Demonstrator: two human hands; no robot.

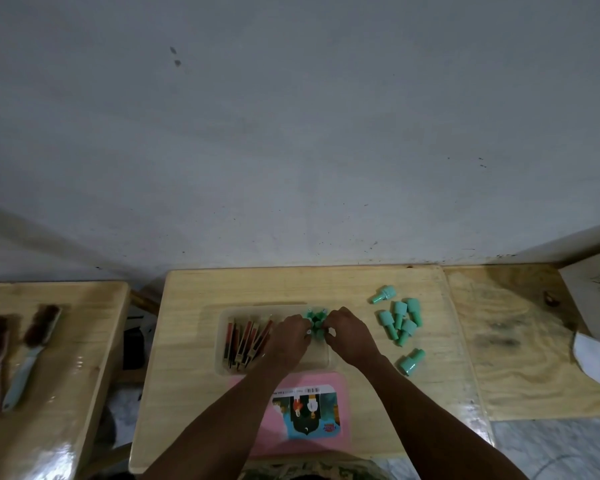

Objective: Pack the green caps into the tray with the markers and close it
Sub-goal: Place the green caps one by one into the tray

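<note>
Pinching bunched green caps (315,322) in the tray (222,367) beside the markers (245,341), left hand (290,336) and right hand (349,336) each keep a curled grip. Six loose caps (400,323) lie right on the tabletop (194,306). Pink lid (342,386) label illegible.

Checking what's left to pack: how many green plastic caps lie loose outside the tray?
6 green plastic caps: one at the back, four clustered, one in front. The cluster may hide another.

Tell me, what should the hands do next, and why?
Probably the right hand should let go of the packed caps and reach for the loose caps beside the tray: several still lie on the table, and the pink lid is off.
</note>
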